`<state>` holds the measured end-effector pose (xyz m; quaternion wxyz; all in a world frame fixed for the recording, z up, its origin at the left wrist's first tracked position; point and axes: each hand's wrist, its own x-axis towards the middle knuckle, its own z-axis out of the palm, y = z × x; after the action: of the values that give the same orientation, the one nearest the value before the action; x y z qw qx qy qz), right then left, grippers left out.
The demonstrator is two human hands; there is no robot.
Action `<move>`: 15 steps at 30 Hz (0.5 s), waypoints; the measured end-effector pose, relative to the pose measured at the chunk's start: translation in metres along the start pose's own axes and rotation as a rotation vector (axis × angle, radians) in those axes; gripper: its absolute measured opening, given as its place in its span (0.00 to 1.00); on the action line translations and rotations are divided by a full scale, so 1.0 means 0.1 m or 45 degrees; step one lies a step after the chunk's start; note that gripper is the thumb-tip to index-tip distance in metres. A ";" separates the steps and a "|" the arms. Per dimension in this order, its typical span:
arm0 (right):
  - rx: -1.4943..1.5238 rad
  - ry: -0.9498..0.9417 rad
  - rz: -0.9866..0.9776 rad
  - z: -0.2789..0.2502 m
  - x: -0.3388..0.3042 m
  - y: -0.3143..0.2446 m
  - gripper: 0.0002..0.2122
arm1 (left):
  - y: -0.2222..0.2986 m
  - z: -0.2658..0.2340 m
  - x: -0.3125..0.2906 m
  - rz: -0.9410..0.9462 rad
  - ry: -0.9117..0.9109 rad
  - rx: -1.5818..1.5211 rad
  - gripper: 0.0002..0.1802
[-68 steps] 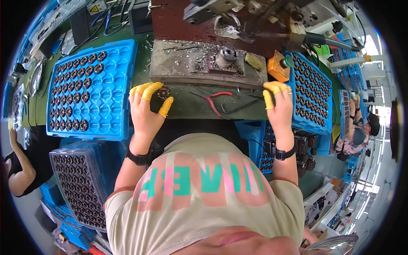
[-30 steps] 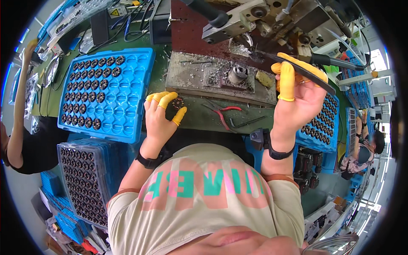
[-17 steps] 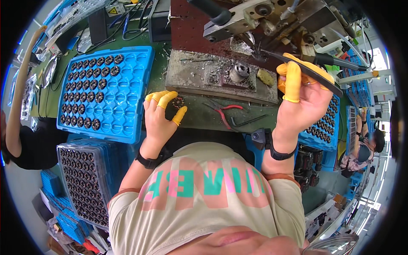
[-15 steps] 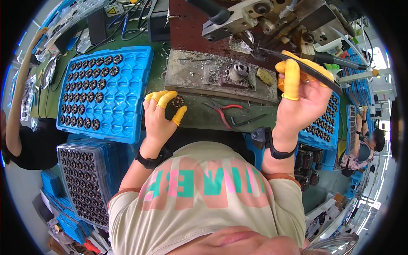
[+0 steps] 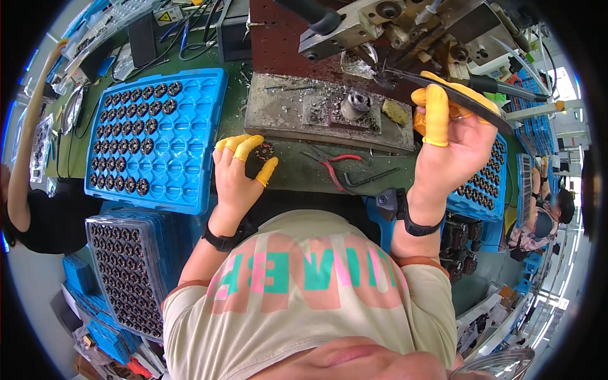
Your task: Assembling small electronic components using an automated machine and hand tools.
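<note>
My left hand (image 5: pixel 235 171) wears yellow finger cots. Its thumb and index finger close around a small round black part with copper-coloured windings, a motor stator (image 5: pixel 265 151), low over the green bench. Higher up at the right, my right hand (image 5: pixel 457 139), also in yellow finger cots, grips long black tweezers (image 5: pixel 472 103). Their thin tips point left toward the press tooling, above a round metal fixture (image 5: pixel 356 106). Part of the right fingers is hidden behind the tweezers. Pliers with red handles (image 5: pixel 330 166) and a black hex key (image 5: pixel 373 178) lie between my hands.
A blue tray (image 5: pixel 183 168) partly filled with stators sits at the left, above a stack of full trays (image 5: pixel 123 272). Another blue tray (image 5: pixel 472 204) stands right. The metal press (image 5: pixel 405 38) overhangs the chip-strewn base plate (image 5: pixel 272 114). Other people are at both sides.
The tweezers and my right hand have shifted very slightly, with the tweezers' back end a little lower. My left hand stays in place at the stator.
</note>
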<state>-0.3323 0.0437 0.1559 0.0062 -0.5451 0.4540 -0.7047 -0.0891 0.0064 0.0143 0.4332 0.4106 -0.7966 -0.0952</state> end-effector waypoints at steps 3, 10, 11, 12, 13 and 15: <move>-0.011 -0.025 0.012 0.00 0.00 0.02 0.12 | -0.01 0.00 0.00 0.018 0.010 0.007 0.27; -0.018 0.001 0.049 0.05 0.01 0.02 0.11 | -0.01 0.01 0.00 0.022 0.009 -0.006 0.27; -0.019 0.002 0.050 0.05 0.01 0.02 0.11 | -0.01 0.01 -0.01 0.023 0.007 -0.007 0.27; -0.033 0.001 0.057 0.06 0.01 0.01 0.11 | -0.01 0.01 -0.01 0.021 0.009 -0.009 0.27; -0.047 0.001 0.064 0.06 0.01 0.01 0.11 | -0.01 0.01 -0.01 0.020 0.011 -0.011 0.27; -0.052 -0.006 0.060 0.06 0.01 0.02 0.11 | 0.02 -0.01 0.00 0.005 0.004 -0.010 0.26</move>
<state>-0.3288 0.0381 0.1557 0.0127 -0.5361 0.4810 -0.6936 -0.0896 0.0074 0.0159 0.4364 0.4076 -0.7963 -0.0968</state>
